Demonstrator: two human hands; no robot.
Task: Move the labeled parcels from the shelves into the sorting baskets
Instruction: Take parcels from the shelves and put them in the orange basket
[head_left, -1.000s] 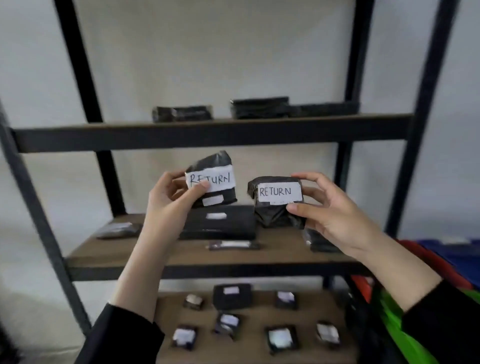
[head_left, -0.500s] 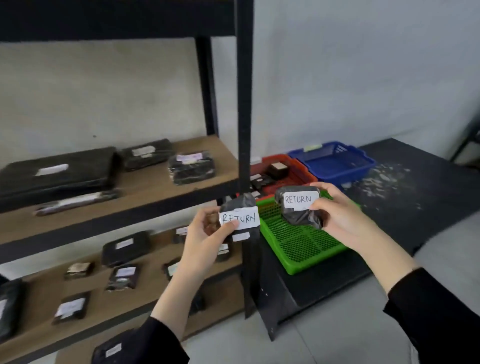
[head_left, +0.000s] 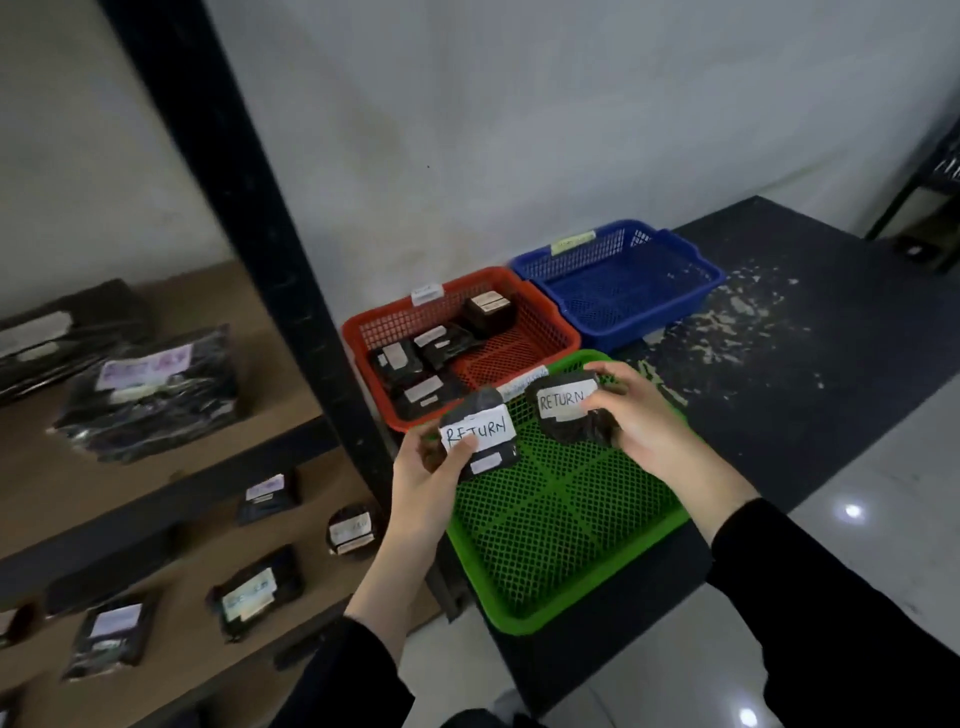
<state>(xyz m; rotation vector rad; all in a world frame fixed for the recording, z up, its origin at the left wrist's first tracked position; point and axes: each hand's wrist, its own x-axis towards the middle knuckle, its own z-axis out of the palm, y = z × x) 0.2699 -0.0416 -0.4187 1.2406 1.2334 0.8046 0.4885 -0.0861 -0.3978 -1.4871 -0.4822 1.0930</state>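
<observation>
My left hand (head_left: 422, 480) grips a small black parcel (head_left: 483, 439) with a white label reading RETURN, over the near left edge of the green basket (head_left: 566, 525). My right hand (head_left: 636, 415) grips a second black parcel (head_left: 569, 410), also labeled RETURN, above the green basket's far side. No parcel lies on the green basket's mesh floor. The red basket (head_left: 519, 353) behind it holds several black labeled parcels. Beyond that, the blue basket (head_left: 618, 286) has nothing in it.
The three baskets stand on a low black table (head_left: 810, 353) with pale flecks on it. A black shelf post (head_left: 244, 208) rises left of the baskets. Wooden shelves (head_left: 130, 467) at the left carry several more black labeled parcels. Pale tiled floor (head_left: 883, 519) lies at the right.
The view has swung from the shelves right and down to the baskets. Both hands carried their RETURN parcels away from the shelf and now hold them over the green basket.
</observation>
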